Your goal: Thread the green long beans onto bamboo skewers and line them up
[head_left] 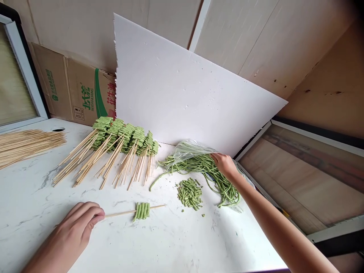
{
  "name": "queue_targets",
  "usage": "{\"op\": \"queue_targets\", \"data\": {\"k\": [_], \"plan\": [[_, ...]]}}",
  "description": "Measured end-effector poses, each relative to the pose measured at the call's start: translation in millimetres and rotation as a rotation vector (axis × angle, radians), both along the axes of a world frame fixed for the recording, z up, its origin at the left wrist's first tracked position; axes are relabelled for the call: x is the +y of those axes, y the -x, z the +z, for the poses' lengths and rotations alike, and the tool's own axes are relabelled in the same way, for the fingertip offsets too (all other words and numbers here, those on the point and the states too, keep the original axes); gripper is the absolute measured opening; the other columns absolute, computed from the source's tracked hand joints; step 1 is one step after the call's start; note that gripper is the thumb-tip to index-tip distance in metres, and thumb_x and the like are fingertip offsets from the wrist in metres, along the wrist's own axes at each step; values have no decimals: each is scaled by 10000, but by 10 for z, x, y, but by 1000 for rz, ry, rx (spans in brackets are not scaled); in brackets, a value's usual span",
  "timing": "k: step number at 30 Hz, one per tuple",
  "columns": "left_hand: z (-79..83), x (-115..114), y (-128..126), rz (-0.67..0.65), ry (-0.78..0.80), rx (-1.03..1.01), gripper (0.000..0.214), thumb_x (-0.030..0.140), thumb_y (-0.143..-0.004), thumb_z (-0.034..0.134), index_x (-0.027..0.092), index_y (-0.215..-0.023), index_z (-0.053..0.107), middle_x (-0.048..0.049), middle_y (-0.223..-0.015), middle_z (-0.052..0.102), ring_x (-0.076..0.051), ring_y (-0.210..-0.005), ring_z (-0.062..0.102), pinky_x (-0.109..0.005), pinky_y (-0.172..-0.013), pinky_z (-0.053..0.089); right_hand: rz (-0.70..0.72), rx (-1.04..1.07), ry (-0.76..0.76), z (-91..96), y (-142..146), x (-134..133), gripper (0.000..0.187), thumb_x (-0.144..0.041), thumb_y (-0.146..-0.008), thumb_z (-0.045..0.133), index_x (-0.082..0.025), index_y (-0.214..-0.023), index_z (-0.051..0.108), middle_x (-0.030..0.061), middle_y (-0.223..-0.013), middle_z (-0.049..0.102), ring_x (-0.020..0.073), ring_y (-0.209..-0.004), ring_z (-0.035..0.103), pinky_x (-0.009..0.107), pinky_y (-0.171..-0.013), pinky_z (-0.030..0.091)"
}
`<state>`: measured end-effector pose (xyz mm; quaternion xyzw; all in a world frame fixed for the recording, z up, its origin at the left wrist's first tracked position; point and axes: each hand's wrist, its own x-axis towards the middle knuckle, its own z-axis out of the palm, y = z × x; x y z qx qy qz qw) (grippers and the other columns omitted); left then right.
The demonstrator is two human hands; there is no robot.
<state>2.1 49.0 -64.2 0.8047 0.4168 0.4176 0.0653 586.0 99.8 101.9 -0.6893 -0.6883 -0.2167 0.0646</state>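
Left grip (79, 224) pinched, palm down; right grip (226, 166) farther forward, forearm (265, 216) outstretched.

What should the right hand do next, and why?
Perhaps the right hand should leave the clear bag and take a piece from the pile of cut beans: the stick in the left hand shows bare wood on both sides of its bean pieces.

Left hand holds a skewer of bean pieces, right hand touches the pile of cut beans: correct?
No: in the head view, the right hand touches the plastic bag, not the pile of cut beans. The left hand does hold a skewer of bean pieces.
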Motion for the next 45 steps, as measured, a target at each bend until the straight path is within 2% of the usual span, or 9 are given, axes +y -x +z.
{"op": "queue_targets", "data": {"k": [7,13,19,27,31,35,38,41,45], "plan": [[57,-12,-18,-22,7,-10,274,361,-1064,482,268,-890,672,-18,-909,705,-218,-882,671,-328,-809,510,35,-47,-108,291,-33,-143,378,-317,-1075,474,-233,-1173,830,87,-1123,847,237,-875,786,289,-708,505],[27,17,-10,-45,-7,-18,268,362,-1062,489,267,-884,666,-18,-896,701,-217,-861,668,-325,-794,505,-65,4,-196,671,43,120,306,-310,-1003,565,-257,-1057,861,58,-1001,858,251,-853,770,314,-742,509],[72,15,-29,-63,-9,-30,256,322,-1063,490,255,-881,657,-13,-885,686,-202,-845,662,-315,-788,501,-97,10,-196,1155,289,476,315,-293,-959,580,-240,-1090,862,76,-976,851,256,-865,751,328,-756,514],[119,-6,-48,-73,4,-52,271,287,-1059,472,247,-861,652,-21,-870,684,-200,-821,656,-310,-752,510,3,-261,-118,1841,650,886,315,-128,-972,559,-213,-1068,847,93,-1094,828,245,-989,720,373,-892,508],[87,6,-36,-81,10,-39,265,281,-1062,477,239,-874,659,-27,-884,687,-202,-839,654,-311,-767,507,16,-244,-231,2252,717,1004,305,-161,-1038,531,-158,-1067,835,116,-1073,813,257,-1039,706,427,-952,501],[38,24,-25,-75,13,-29,270,279,-1069,474,237,-884,666,-27,-897,689,-208,-858,651,-322,-787,496,66,-208,-406,2654,802,979,294,-215,-1029,552,-164,-1067,839,117,-1020,814,269,-962,716,437,-898,520],[-4,42,-15,-67,12,-8,272,281,-1072,477,239,-883,669,-26,-893,690,-213,-854,648,-333,-788,482,132,-114,-547,2845,942,858,275,-247,-1009,577,-170,-1052,837,117,-978,815,262,-904,719,417,-846,525],[-36,54,-12,-48,1,27,282,281,-1072,477,240,-872,672,-25,-886,696,-218,-839,649,-346,-789,467,190,-32,-626,2898,1141,684,280,-247,-994,568,-167,-1029,834,106,-932,812,255,-872,728,405,-814,531],[0,41,-33,9,-31,41,256,326,-1072,502,246,-910,685,-36,-927,727,-244,-883,669,-364,-806,464,301,51,-617,2797,1478,419,269,-237,-977,570,-160,-977,828,92,-896,811,246,-850,745,406,-830,555]]}}
